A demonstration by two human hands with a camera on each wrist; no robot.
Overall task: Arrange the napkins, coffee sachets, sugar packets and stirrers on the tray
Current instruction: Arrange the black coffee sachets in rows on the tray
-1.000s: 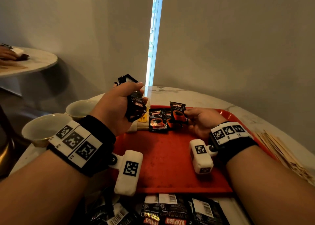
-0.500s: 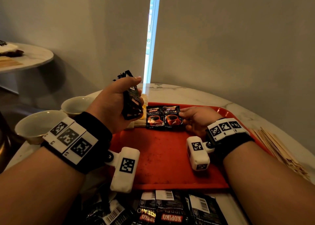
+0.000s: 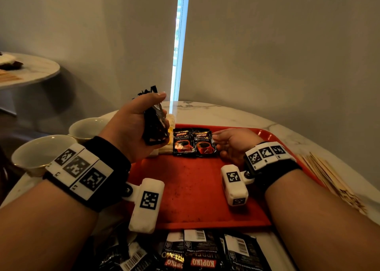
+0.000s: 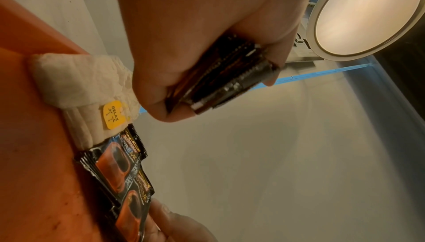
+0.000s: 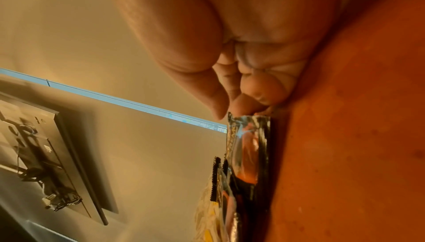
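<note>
A: Surface first. Round white marble counter [image 3: 226,114] against plain grey walls with a bright slit of window. Nearest thing?

B: Loose pile of black foil coffee sachets [image 3: 197,252] at the near counter edge, barcodes up, off the tray. Then the flat red plastic tray [image 3: 195,188], its middle bare.

A: Hands?

B: Left hand [image 3: 133,131] is raised over the tray's left side, grip closed round a bunch of black sachets [image 3: 155,125], thumb on top. The left wrist view confirms several are stacked edge-on in the fist. Right hand [image 3: 230,143] lies low on the tray, fingers loosely curled, tips touching the right edge of the placed sachets; I can't tell whether it pinches that edge or merely nudges it.

A: What's placed?

B: Two black-and-red coffee sachets [image 3: 194,144] lie side by side, face up, at the tray's far side. Just left of them is a folded white paper napkin [image 4: 76,80] with a small yellow tag.

A: Off the tray?

B: Pale wooden stirrers [image 3: 329,178] fanned on the counter to the right. Two white ceramic cups [image 3: 41,149] sit left. No sugar packets visible.

A: Step?

B: Laying the coffee row, I'd say. Likely next: right hand takes a sachet from the left bunch and sets it beside the pair, keeping edges square. Stirrers and sugar remain.
</note>
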